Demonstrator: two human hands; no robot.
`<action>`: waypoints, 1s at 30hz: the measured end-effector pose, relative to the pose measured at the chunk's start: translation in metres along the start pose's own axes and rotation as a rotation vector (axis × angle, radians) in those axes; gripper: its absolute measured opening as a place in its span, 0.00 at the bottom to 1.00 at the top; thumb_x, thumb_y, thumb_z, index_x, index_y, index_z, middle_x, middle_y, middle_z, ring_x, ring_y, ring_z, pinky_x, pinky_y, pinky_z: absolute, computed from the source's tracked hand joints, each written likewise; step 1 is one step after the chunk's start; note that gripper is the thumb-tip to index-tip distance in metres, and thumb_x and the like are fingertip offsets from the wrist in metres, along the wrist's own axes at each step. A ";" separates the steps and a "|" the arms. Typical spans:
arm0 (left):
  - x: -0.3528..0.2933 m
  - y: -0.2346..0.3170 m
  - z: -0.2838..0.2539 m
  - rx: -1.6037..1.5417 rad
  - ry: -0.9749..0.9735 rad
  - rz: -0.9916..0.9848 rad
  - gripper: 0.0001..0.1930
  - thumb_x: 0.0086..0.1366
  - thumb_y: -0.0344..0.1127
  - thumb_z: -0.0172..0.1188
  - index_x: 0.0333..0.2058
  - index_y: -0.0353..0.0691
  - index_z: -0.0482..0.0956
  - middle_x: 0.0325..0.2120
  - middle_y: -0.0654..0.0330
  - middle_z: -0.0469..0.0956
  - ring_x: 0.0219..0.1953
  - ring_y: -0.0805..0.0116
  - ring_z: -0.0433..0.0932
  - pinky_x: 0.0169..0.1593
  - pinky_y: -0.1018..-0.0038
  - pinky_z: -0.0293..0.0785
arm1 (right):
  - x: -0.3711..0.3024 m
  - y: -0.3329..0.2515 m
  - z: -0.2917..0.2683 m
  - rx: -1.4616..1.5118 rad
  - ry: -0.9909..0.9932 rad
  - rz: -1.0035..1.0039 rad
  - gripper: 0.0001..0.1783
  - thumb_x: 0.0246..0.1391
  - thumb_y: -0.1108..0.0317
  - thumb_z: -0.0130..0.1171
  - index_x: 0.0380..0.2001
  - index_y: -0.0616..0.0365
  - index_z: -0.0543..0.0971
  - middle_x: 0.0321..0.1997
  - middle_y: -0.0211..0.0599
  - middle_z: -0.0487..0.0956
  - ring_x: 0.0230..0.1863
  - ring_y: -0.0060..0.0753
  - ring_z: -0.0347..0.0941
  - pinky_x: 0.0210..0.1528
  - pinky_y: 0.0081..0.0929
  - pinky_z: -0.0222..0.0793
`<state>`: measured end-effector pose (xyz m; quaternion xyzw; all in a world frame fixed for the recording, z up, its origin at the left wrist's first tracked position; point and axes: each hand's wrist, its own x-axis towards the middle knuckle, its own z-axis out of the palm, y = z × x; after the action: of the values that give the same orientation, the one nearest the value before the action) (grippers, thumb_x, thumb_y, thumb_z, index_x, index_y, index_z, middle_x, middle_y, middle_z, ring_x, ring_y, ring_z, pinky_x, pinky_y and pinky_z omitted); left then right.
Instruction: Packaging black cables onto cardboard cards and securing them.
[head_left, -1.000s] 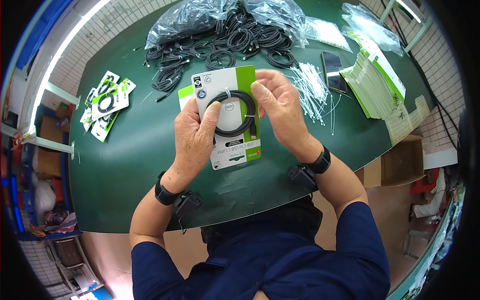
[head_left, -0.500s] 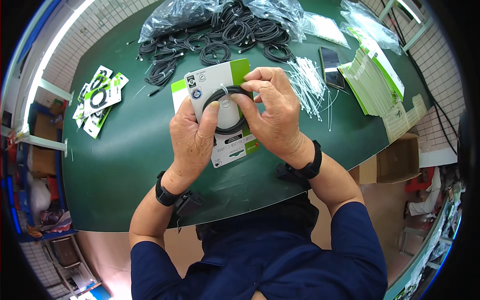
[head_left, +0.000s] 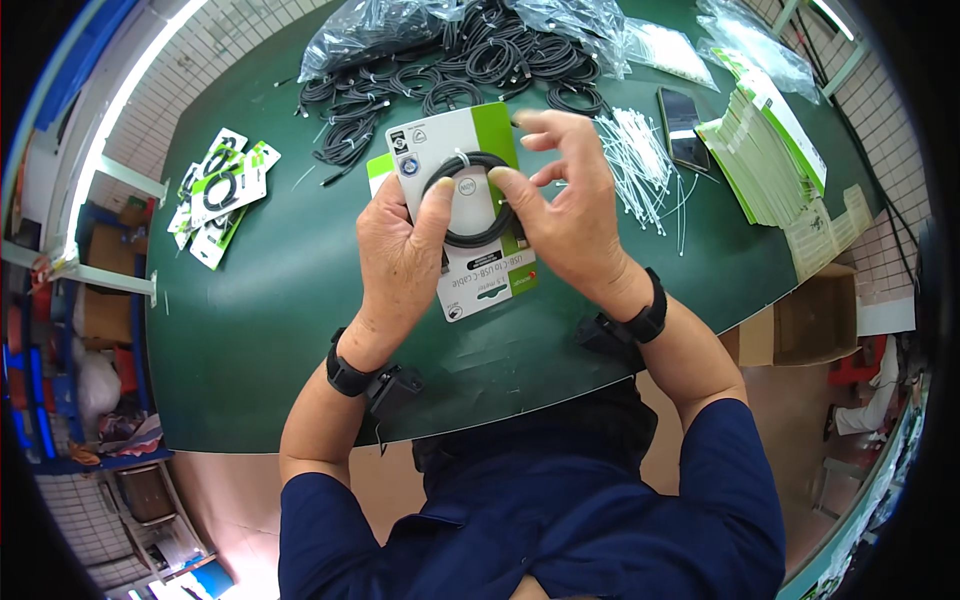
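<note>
My left hand (head_left: 400, 255) grips a white and green cardboard packaging card (head_left: 467, 208), its thumb pressed on a coiled black cable (head_left: 478, 240) that lies against the card's face. A white cable tie (head_left: 461, 158) shows at the top of the coil. Part of another green-edged card piece (head_left: 379, 168) sticks out behind, on the left. My right hand (head_left: 575, 205) is at the card's right side, fingers spread and raised, with the thumb tip at the coil's right edge. The card is held tilted above the green table, its print upside down to me.
Packed cable cards (head_left: 222, 195) lie piled at the left. Loose black cables (head_left: 490, 60) and clear plastic bags (head_left: 375, 35) cover the far side. White cable ties (head_left: 635, 160), a phone (head_left: 684, 130) and a stack of folded cards (head_left: 760, 160) sit right; a cardboard box (head_left: 800, 320) stands beyond the edge.
My right fingers have opened and lifted off the card's upper right edge, and the right thumb has drawn back to the coil's right side. My left hand keeps its grip. The whole view has shifted slightly.
</note>
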<state>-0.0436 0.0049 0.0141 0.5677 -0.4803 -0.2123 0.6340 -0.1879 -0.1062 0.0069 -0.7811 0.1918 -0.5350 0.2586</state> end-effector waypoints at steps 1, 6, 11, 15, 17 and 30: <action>0.002 0.000 -0.001 -0.026 -0.002 -0.018 0.13 0.75 0.35 0.58 0.49 0.31 0.80 0.37 0.61 0.85 0.37 0.79 0.79 0.42 0.77 0.78 | 0.001 0.001 -0.001 0.152 0.045 0.112 0.17 0.57 0.71 0.70 0.47 0.65 0.79 0.45 0.36 0.79 0.43 0.27 0.76 0.35 0.24 0.75; 0.008 -0.001 -0.004 -0.111 -0.044 -0.096 0.13 0.75 0.35 0.59 0.48 0.30 0.80 0.38 0.62 0.84 0.37 0.80 0.78 0.41 0.78 0.77 | 0.011 0.015 -0.014 0.603 -0.231 0.545 0.17 0.63 0.63 0.68 0.49 0.63 0.81 0.41 0.28 0.81 0.37 0.15 0.72 0.33 0.16 0.68; 0.001 -0.004 -0.017 -0.067 -0.111 -0.154 0.13 0.73 0.36 0.61 0.47 0.31 0.79 0.37 0.64 0.82 0.36 0.81 0.77 0.40 0.80 0.75 | 0.007 0.019 -0.013 0.699 -0.392 0.579 0.17 0.63 0.59 0.67 0.47 0.61 0.84 0.36 0.24 0.82 0.31 0.10 0.68 0.31 0.12 0.63; -0.010 0.002 -0.033 -0.090 -0.112 -0.214 0.13 0.72 0.36 0.63 0.47 0.32 0.78 0.36 0.65 0.81 0.35 0.81 0.77 0.40 0.80 0.75 | 0.005 0.017 -0.013 0.648 -0.419 0.585 0.17 0.64 0.59 0.67 0.47 0.61 0.83 0.37 0.24 0.82 0.32 0.10 0.69 0.31 0.12 0.63; -0.019 0.004 -0.038 -0.097 -0.136 -0.282 0.13 0.72 0.36 0.63 0.47 0.32 0.78 0.37 0.64 0.82 0.36 0.81 0.77 0.40 0.80 0.76 | 0.004 0.014 -0.011 0.653 -0.423 0.588 0.17 0.64 0.59 0.67 0.47 0.61 0.83 0.37 0.24 0.82 0.32 0.10 0.69 0.31 0.12 0.63; -0.065 0.011 -0.001 -0.206 0.032 -0.167 0.23 0.64 0.25 0.69 0.58 0.33 0.75 0.51 0.53 0.79 0.46 0.68 0.81 0.51 0.73 0.81 | -0.007 0.005 0.000 0.668 -0.434 0.592 0.16 0.65 0.58 0.66 0.47 0.60 0.82 0.37 0.23 0.81 0.33 0.09 0.70 0.32 0.12 0.64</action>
<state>-0.0748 0.0614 0.0002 0.5410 -0.3969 -0.3034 0.6766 -0.1907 -0.1062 -0.0017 -0.6611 0.1652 -0.2959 0.6694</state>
